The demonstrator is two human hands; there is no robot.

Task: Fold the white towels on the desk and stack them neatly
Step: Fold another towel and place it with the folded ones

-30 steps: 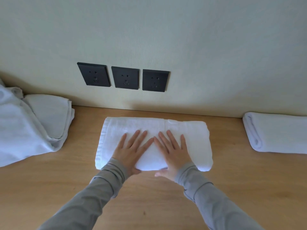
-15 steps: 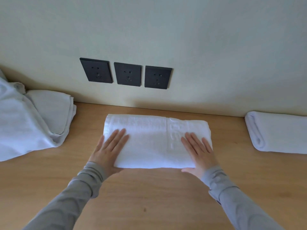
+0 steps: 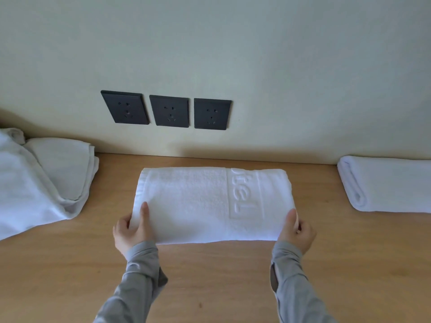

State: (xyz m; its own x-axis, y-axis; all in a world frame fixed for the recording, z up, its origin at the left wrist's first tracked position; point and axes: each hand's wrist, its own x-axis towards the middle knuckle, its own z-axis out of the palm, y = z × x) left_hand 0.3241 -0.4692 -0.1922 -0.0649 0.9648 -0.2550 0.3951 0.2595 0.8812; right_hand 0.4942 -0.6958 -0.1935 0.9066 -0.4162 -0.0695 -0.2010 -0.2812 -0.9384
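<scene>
White towel [image 3: 210,201], folded, lies flat at the middle of the worktop [image 3: 210,280], near the wall. The left hand [image 3: 131,230] pinches its near left corner, thumb on top, fingers curled under; the right hand [image 3: 297,230] holds the near right corner likewise. A rumpled towel heap [image 3: 35,183] sits left, a rolled towel [image 3: 391,185] right.

The middle towel [image 3: 198,203] is plain white terry; a smoother band near its right end carries raised white-on-white letters. The heap of towels [image 3: 35,183] at the desk's left edge: white, greyer in the creases. The folded towel [image 3: 384,185] at the right edge: white. The desk [image 3: 221,276]: light honey wood, faint grain. The wall [image 3: 279,66]: pale cream. Three sockets [image 3: 169,111]: matt charcoal. Both sleeves [image 3: 140,276]: mid grey.
</scene>
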